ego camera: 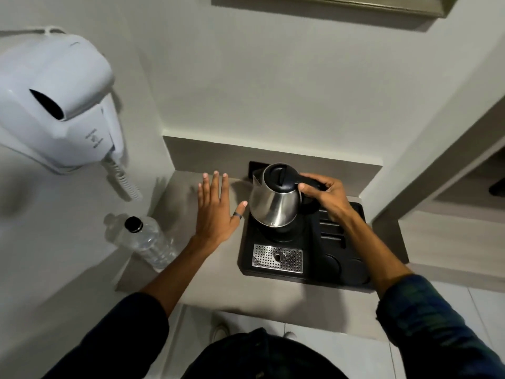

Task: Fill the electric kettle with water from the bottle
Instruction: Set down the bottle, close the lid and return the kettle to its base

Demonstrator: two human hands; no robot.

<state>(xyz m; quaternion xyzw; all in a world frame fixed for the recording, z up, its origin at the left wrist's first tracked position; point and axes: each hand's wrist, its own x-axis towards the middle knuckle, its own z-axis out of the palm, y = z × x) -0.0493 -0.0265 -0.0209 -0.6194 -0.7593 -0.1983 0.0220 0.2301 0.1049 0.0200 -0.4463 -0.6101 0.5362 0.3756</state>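
1. Pale walls closed round a small grey bench in the middle of the frame, with a white wall-mounted hair dryer at upper left.
2. On the bench's right part lay a black tray, and the steel kettle stood on its base there, lid shut.
3. The right hand gripped the kettle's black handle, fingers curled round it.
4. The left hand hovered flat just left of the kettle, fingers spread wide, holding nothing.
5. The capped water bottle stood at the bench's left edge, near the left forearm.
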